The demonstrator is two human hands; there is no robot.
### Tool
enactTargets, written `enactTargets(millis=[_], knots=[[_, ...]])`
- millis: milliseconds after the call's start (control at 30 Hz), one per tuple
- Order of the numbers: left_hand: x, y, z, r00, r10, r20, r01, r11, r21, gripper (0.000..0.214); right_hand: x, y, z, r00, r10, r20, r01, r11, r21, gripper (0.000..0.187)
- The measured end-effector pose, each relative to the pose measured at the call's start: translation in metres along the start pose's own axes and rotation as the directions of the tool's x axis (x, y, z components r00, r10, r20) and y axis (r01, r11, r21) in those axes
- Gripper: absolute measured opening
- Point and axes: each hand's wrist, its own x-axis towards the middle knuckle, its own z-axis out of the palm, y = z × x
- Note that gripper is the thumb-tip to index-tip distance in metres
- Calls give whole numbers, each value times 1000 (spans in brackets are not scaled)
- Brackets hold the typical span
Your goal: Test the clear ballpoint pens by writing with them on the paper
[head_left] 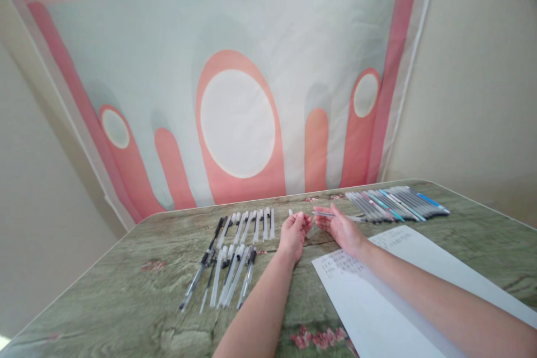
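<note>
A thin clear pen [351, 217] with a dark end lies across the fingers of my right hand [339, 229], gripped by the thumb, its narrow tip pointing left. Just left of that tip, my left hand [295, 233] is closed, thumb against curled fingers. A small white end [290, 212] shows right above its knuckles; whether it is held or lies behind the hand I cannot tell. Beneath my right wrist is a white sheet of paper [377, 302] with lines of handwriting near its far edge.
Left of my hands, white pen barrels and caps [255, 226] lie in a back row. Closer in is a second row of pens and barrels [230, 277]. A tight row of many pens [394, 204] lies at the back right. A printed curtain [239, 22] hangs behind the wood-patterned table [138, 302].
</note>
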Motion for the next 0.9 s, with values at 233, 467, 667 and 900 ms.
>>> enactTargets(millis=[233, 467, 667, 900], knots=[[1, 1, -3, 997, -71, 13, 72, 995, -74, 16, 0, 5, 2, 998, -35, -61, 32, 998, -54, 19], [-1, 2, -2, 996, -88, 17, 89, 996, -23, 17, 0, 4, 2, 997, -52, -58, 48, 997, -66, 16], [-2, 2, -1, 995, -93, 35, 94, 995, -31, 16, 2, 4, 0, 998, -37, -60, 34, 998, -49, 15], [-2, 2, 0, 996, -84, 27, 84, 996, -12, 18, 2, 6, 1, 997, -47, -64, 43, 997, -64, 17]])
